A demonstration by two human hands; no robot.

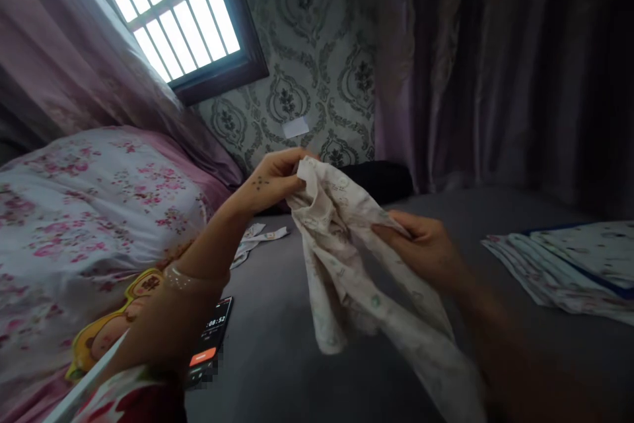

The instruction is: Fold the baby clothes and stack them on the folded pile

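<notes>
Off-white printed cloth garment (pixel 341 271) hangs from our left hand (pixel 272 179) — fingers pinching its bunched top — while our right hand (pixel 430 248) clasps a lower fold under its thumb

Left forearm (pixel 198 238): bare along its visible length, enters from near left and slopes toward the far right. Left wrist (pixel 241 205): almost in line with the forearm. Left hand (pixel 272 179): raised, the farther of the two, thumb and fingers brought together in a grip; small dark dotted mark (pixel 260 183) on its skin. Right forearm (pixel 488 324): enters from near right, angled toward far left, shadowed and blurred. Right hand (pixel 423 245): nearer and lower, digits pinched together, pointing left. Hands stand well apart.
</notes>
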